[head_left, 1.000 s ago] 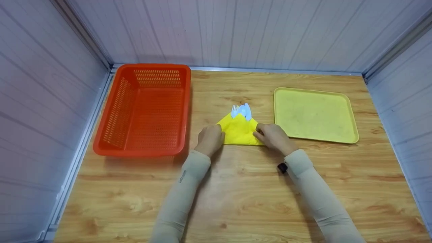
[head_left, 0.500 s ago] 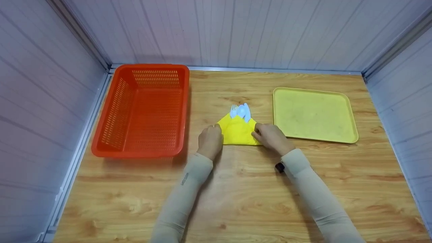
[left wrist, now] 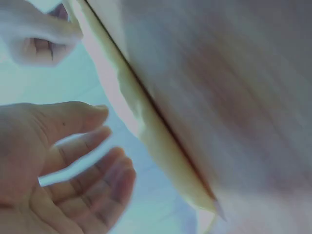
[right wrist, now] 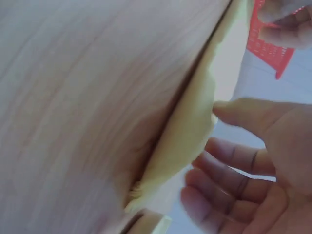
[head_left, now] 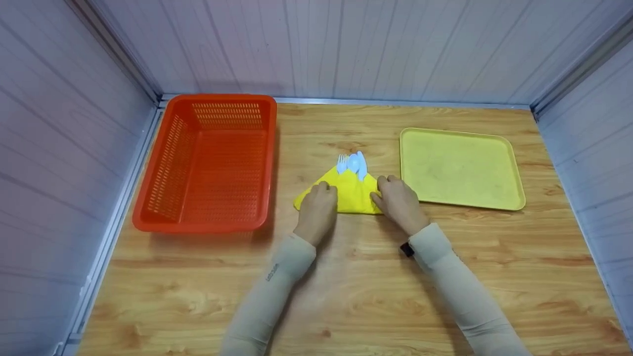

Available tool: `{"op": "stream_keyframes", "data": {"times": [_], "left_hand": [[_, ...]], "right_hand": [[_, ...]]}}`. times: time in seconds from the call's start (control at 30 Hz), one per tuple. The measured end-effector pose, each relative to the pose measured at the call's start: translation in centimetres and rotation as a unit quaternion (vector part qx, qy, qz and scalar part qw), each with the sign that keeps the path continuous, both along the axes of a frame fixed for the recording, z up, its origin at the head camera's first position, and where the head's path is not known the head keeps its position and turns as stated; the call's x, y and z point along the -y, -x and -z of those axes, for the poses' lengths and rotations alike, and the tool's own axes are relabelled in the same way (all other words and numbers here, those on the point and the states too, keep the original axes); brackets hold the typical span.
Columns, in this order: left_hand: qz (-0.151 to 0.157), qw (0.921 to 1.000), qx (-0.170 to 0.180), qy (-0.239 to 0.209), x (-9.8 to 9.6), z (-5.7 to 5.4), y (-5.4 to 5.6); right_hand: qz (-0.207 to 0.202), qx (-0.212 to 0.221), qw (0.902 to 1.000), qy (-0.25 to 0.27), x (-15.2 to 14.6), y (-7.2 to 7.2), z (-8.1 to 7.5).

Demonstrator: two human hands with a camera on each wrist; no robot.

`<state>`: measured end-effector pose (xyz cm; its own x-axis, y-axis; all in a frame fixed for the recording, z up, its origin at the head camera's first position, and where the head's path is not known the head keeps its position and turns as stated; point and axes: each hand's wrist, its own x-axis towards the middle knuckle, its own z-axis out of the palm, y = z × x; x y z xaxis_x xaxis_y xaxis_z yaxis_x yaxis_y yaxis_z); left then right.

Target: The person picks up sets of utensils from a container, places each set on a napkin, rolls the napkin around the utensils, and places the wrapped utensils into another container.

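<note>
On the table, a yellow napkin lies folded into a low triangle. A pale blue fork, spoon and knife stick out of its top fold. My left hand is over the napkin's left part; the left wrist view has its fingers loosely bent and apart, with nothing between them. At the right part is my right hand. In the right wrist view its thumb tip touches the napkin's edge, the fingers loosely bent close by and spaced from the thumb.
A red-orange perforated basket stands at the left on the wooden table. To the right, a yellow tray lies flat, close to my right hand. Pale panel walls enclose the table at the back and sides.
My left hand has let go of the napkin's left edge and shifted right over it, so the left corner now shows. My right hand's fingers have loosened, staying at the right side.
</note>
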<state>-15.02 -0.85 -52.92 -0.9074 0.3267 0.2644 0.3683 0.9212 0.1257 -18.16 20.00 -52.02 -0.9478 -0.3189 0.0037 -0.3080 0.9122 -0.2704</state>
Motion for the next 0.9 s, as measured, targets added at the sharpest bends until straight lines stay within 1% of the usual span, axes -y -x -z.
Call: {"op": "stream_keyframes", "data": {"times": [0.07, 0.13, 0.2, 0.27, 0.37, 0.47, 0.67, 0.73, 0.9], "left_hand": [[0.034, 0.9993, 0.011, 0.012, -0.6, -0.2, -0.4], [0.06, 0.9973, 0.034, 0.027, -1.1, -0.3, -0.7], [0.08, 0.9941, 0.063, 0.038, -1.6, -0.2, -0.8], [0.089, 0.9914, 0.083, 0.049, -2.0, 0.1, -0.9], [0.09, 0.9885, 0.102, 0.065, -2.5, 0.5, -1.0], [0.087, 0.9872, 0.109, 0.078, -2.8, 0.6, -1.0], [0.08, 0.9904, 0.074, 0.084, -2.9, 0.8, -1.2], [0.076, 0.991, 0.072, 0.084, -3.0, 0.8, -1.2], [0.067, 0.989, 0.103, 0.083, -3.2, 0.6, -1.2]], "right_hand": [[-0.01, -0.015, 0.9994, 0.03, 0.1, -0.2, 0.0], [-0.026, -0.017, 0.9977, 0.061, 0.3, -0.4, 0.0], [-0.04, -0.013, 0.9962, 0.077, 0.5, -0.4, 0.2], [-0.046, -0.003, 0.9957, 0.081, 0.8, -0.4, 0.4], [-0.049, 0.011, 0.996, 0.075, 0.9, -0.3, 0.8], [-0.045, 0.019, 0.9963, 0.071, 0.8, -0.3, 1.2], [-0.042, 0.025, 0.9958, 0.077, 0.7, -0.3, 1.6], [-0.041, 0.03, 0.9955, 0.079, 0.8, -0.3, 1.6], [-0.028, 0.049, 0.9959, 0.07, 0.9, -0.2, 1.6]]}}
